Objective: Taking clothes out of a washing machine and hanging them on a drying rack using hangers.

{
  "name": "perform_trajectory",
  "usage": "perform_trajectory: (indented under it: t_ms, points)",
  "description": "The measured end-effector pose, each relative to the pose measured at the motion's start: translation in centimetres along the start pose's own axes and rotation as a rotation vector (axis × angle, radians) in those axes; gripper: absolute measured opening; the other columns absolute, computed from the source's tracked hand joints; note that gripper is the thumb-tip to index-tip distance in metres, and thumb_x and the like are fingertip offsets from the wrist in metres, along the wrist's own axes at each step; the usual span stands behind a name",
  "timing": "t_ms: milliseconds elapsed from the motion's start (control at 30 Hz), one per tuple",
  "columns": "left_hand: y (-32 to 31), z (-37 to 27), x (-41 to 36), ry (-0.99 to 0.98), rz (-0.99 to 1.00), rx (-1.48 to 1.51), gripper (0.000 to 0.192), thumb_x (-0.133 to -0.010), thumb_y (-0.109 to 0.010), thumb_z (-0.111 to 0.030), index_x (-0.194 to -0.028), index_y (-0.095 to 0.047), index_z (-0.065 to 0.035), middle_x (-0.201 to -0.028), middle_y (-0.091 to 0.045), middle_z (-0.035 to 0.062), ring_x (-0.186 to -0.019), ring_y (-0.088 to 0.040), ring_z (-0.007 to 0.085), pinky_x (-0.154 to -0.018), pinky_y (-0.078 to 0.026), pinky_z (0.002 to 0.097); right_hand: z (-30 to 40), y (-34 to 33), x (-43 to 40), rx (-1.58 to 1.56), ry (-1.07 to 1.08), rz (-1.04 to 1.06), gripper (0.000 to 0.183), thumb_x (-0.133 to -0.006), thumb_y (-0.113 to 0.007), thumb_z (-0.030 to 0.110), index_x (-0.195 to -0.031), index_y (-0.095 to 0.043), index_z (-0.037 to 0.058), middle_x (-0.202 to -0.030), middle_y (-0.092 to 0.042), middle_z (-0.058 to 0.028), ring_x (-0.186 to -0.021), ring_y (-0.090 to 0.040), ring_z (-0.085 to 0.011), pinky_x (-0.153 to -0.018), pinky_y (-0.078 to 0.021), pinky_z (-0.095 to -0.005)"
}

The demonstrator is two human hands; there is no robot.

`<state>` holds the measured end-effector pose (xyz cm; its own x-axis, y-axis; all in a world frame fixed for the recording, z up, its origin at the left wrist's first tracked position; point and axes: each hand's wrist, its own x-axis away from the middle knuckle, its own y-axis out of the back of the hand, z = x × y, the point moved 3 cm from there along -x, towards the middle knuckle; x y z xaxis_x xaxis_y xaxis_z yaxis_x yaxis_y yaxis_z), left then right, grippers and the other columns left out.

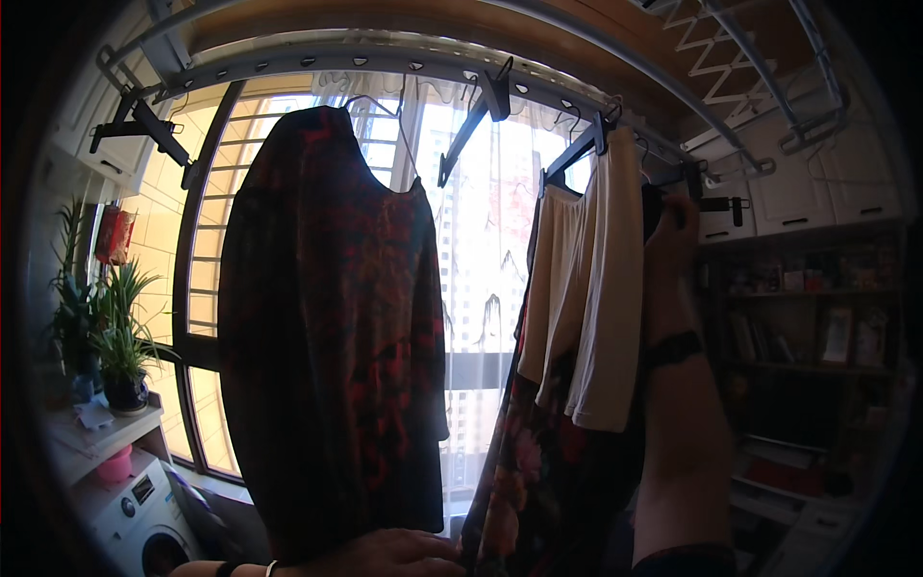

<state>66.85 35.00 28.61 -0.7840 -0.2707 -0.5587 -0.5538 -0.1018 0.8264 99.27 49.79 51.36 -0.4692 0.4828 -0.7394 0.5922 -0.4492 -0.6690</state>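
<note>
My right hand [676, 223] is raised among the hangers at the right, its fingers curled at a dark piece of cloth [651, 205]. Shadow hides the exact grip. Low in the view, my left hand [389, 554] reaches rightward, its fingertips by the edge of a dark floral garment [515, 498]; whether they pinch it cannot be told. Beige shorts [598, 310] hang in front of that garment from a black clip hanger [577, 159]. A dark red-patterned top [339, 310] hangs from a thin wire hanger [404, 133] above my left hand.
Overhead runs a drying rail with holes [288, 66], carrying other clip hangers [476, 119]. Behind are a window and sheer curtain [476, 288]. A potted plant [126, 339] and a washing machine [144, 516] stand left; shelves [800, 303] stand right.
</note>
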Motion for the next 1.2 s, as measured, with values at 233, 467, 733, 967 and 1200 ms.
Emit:
perform_trajectory:
  t_ms: [233, 467, 733, 967, 1200]
  points:
    - [-0.1, -0.1, 0.1, 0.038, 0.034, -0.004, 0.042, -0.068, -0.068, -0.015, -0.104, -0.051, 0.0001, -0.106, -0.05, 0.0186, -0.1, -0.047, 0.0337, -0.085, -0.04, 0.0382, -2.1, 0.9, 1.4, 0.149, 0.003, -0.016, 0.009, -0.082, -0.048, 0.006, -0.083, -0.057, 0.0049, -0.087, -0.057, -0.0097, -0.087, -0.055, -0.0229, -0.081, -0.04, -0.031]
    - [0.0, -0.5, 0.0, 0.008, 0.073, 0.098, 0.039, -0.073, -0.066, -0.018, -0.105, -0.051, -0.001, -0.106, -0.05, 0.0178, -0.101, -0.047, 0.0332, -0.086, -0.039, 0.0386, -5.2, 2.4, 2.5, -0.021, 0.05, 0.201, 0.016, -0.084, -0.047, 0.008, -0.094, -0.057, 0.0024, -0.091, -0.059, -0.0116, -0.088, -0.057, -0.022, -0.081, -0.0431, -0.0317]
    - [2.5, -1.6, 1.3, -0.092, 0.18, 0.559, 0.03, -0.075, -0.063, -0.022, -0.095, -0.056, 0.0002, -0.097, -0.054, 0.0183, -0.087, -0.056, 0.0314, -0.073, -0.047, 0.0364, -2.1, 6.3, 2.2, 0.276, -0.017, 0.467, 0.049, -0.075, -0.064, 0.027, -0.111, -0.05, -0.0031, -0.108, -0.054, -0.0132, -0.101, -0.052, -0.0239, -0.09, -0.0371, -0.0311]
    - [5.6, 2.8, 6.5, -0.112, 0.126, 0.805, 0.021, -0.077, -0.061, -0.016, -0.088, -0.059, 0.0028, -0.084, -0.059, 0.0171, -0.078, -0.06, 0.0277, -0.066, -0.051, 0.0345, 1.2, 10.1, 11.7, 0.456, -0.333, 0.888, 0.052, -0.073, -0.065, 0.019, -0.114, -0.046, -0.006, -0.113, -0.051, -0.0138, -0.104, -0.049, -0.0227, -0.092, -0.035, -0.0302]
    - [9.1, 6.1, 18.5, -0.203, 0.007, 0.884, 0.031, -0.074, -0.065, -0.013, -0.097, -0.054, 0.0053, -0.093, -0.058, 0.0224, -0.084, -0.058, 0.0351, -0.073, -0.048, 0.0438, 8.8, 18.2, 26.9, 0.453, -0.673, 0.626, 0.064, -0.07, -0.065, 0.011, -0.124, -0.036, -0.0057, -0.121, -0.045, -0.0143, -0.109, -0.045, -0.0213, -0.096, -0.031, -0.029]
